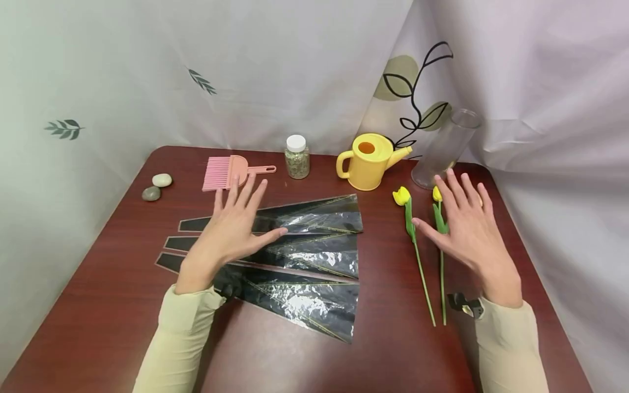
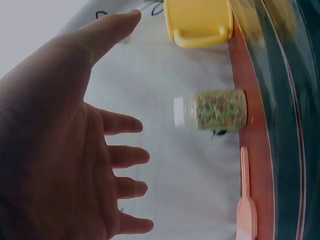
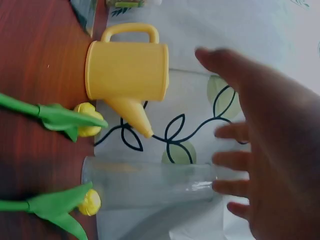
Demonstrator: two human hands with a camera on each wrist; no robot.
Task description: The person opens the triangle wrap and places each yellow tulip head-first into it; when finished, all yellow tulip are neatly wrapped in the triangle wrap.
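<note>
My left hand (image 1: 228,229) is spread palm down above three dark plastic sleeves (image 1: 314,256), its fingers straight and holding nothing. In the left wrist view its palm faces a jar (image 2: 220,110) of dried flakes with a white lid. Over on the right, my right hand (image 1: 467,234) is spread too, with nothing in its grasp. It hovers above two artificial yellow tulips (image 1: 402,196) with green stems, partly hiding one bloom. Beyond its fingertips stands a tall clear glass vase (image 1: 444,147). A yellow watering can (image 3: 127,70) shows upright near the vase.
A pink dustpan-shaped piece with a pink brush (image 1: 218,172) lies at the back left. Two pebbles (image 1: 151,193), one pale and one grey, rest by the left edge. A curtain (image 1: 275,76) hangs close behind the dark red table (image 1: 393,338).
</note>
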